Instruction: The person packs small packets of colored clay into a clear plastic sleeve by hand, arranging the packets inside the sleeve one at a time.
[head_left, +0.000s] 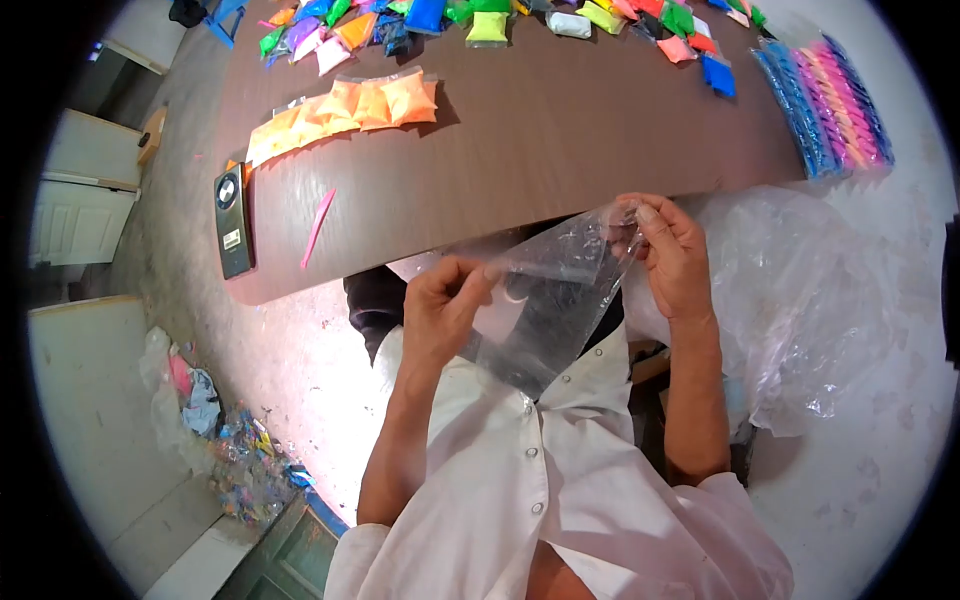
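Observation:
Stretched between my two hands over my lap is a clear plastic bag (pixel 555 310), flat and see-through with nothing visible inside. My left hand (pixel 446 305) pinches its left corner between thumb and fingers. At the upper right corner, my right hand (pixel 668 255) grips the bag's edge, thumb against fingers. Both hands are just off the near edge of the brown table (pixel 520 150). On the tabletop beyond my left hand lie a pink plastic knife-like tool (pixel 318 228) and a row of orange-filled packets (pixel 345 112).
A dark phone (pixel 232 222) lies at the table's left edge. Many colourful packets (pixel 488 28) line the far side. Bundled blue and pink twisted pieces (pixel 830 105) sit at the right corner. A large clear plastic bag (pixel 800 300) hangs at my right; wrappers (pixel 250 465) pile on the left floor.

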